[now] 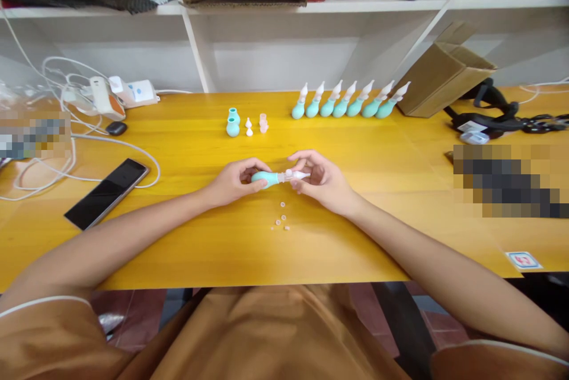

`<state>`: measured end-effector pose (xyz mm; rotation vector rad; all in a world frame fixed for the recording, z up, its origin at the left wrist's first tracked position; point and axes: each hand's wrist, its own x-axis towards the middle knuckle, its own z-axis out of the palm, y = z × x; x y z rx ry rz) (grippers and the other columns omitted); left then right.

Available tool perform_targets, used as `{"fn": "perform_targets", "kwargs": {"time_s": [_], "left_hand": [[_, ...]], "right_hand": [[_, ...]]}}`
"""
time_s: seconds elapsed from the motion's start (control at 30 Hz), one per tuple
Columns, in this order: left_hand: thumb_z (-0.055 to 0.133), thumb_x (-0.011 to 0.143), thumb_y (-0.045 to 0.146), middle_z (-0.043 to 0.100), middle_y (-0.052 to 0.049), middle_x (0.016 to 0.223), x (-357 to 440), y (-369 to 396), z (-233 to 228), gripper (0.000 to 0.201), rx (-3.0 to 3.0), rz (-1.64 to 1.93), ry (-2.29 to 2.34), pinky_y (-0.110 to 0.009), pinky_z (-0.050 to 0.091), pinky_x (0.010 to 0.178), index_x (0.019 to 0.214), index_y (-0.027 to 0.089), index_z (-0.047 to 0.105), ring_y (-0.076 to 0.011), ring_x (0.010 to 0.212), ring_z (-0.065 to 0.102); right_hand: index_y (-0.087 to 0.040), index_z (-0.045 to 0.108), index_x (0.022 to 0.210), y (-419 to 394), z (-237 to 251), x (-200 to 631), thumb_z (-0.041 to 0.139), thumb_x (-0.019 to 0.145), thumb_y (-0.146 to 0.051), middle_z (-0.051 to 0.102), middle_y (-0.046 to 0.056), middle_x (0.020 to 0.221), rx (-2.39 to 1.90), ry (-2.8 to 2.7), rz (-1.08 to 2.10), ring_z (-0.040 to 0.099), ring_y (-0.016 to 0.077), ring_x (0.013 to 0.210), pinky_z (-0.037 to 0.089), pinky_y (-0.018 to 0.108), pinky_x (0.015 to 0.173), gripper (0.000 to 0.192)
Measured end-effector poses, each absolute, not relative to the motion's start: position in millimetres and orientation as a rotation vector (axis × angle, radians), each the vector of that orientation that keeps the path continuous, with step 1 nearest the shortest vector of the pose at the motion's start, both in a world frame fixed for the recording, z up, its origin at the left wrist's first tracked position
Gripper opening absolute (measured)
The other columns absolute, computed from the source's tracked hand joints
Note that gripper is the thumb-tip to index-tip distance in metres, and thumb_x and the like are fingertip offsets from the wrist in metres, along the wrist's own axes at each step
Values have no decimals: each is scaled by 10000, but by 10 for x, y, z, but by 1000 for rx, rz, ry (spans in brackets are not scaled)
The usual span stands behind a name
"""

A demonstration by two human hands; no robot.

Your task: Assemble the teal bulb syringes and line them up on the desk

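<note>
On the yellow table (186, 238) I am joining the clear nozzle to the teal bulb (263, 178), held just above the table's middle. I judge the next move needs a straight, firm push. My left hand (233, 181) grips the bulb; my right hand (320, 181) pinches the nozzle (297, 175). Small rings (281, 217) lie below.

Teal bulb aspirator (271, 178) with clear tip lies level above the yellow table

1 head-worn view, looking forward and down, close over yellow table (186, 249)
</note>
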<state>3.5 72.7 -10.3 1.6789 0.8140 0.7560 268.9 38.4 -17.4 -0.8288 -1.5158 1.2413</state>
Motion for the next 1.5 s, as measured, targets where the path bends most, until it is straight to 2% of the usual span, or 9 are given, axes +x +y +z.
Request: {"fn": "perform_targets", "kwargs": {"time_s": [0.17,0.3,0.53,0.77,0.97,1.13,1.27,1.4,1.5], "left_hand": [[976,743,592,813,-77,944,32,780,-108,638,1419,706,769,-288,615,676,1146,142,771,-165,729,739],[1005,712,591,831,-87,922,18,806,-81,651,1374,674,735,-288,640,656,1118,132,785,-176,710,769],[981,741,613,823,-76,816,-23,847,-78,628,1409,630,708,-255,616,613,1093,123,807,-155,626,753],[958,730,682,809,-84,785,-62,880,-47,686,1429,572,689,-258,603,599,1095,117,824,-164,620,745],[910,743,756,800,-97,784,-96,915,2,703,1420,414,620,-225,536,520,1026,117,839,-146,573,713],[962,694,715,808,-90,815,-81,916,0,693,1422,459,630,-231,564,568,1041,130,832,-144,612,719],[985,674,688,804,-74,817,-67,912,-16,677,1422,507,632,-244,579,596,1028,143,795,-154,639,738],[985,693,655,796,-58,848,-69,913,-41,631,1461,549,651,-218,523,562,1001,150,765,-135,645,728],[998,698,604,799,-62,894,-72,919,-78,600,1481,581,665,-233,542,590,997,148,749,-134,673,721]], "right_hand": [[-267,654,1233,375,-112,2730,906,872,-524,651,10,951,-832,-1577,1143,708,193,926,605,331,832,510],[-268,653,1221,338,-81,2735,879,902,-513,683,23,944,-830,-1646,1079,733,219,977,611,373,919,462],[-277,685,1249,281,-86,2742,794,963,-322,758,55,1020,-804,-1831,836,750,222,930,627,396,898,309],[-313,755,1216,240,-8,2795,777,948,-255,821,74,1075,-719,-2072,464,756,244,880,652,425,814,275],[-357,765,1280,200,-20,2842,748,976,-171,830,62,1090,-521,-2237,389,800,239,925,664,400,832,357],[-329,766,1218,190,0,2830,716,998,-185,835,66,1054,-557,-2260,320,806,236,927,674,394,815,268],[-319,745,1134,186,0,2796,740,983,-210,835,78,1109,-651,-2172,406,809,249,937,678,412,838,187],[-306,726,1119,192,-27,2779,728,985,-202,835,74,1108,-674,-2164,410,811,240,944,679,407,841,170],[-304,707,1105,206,-65,2766,731,973,-176,829,64,1077,-642,-2134,411,820,243,987,678,402,857,185]]}}
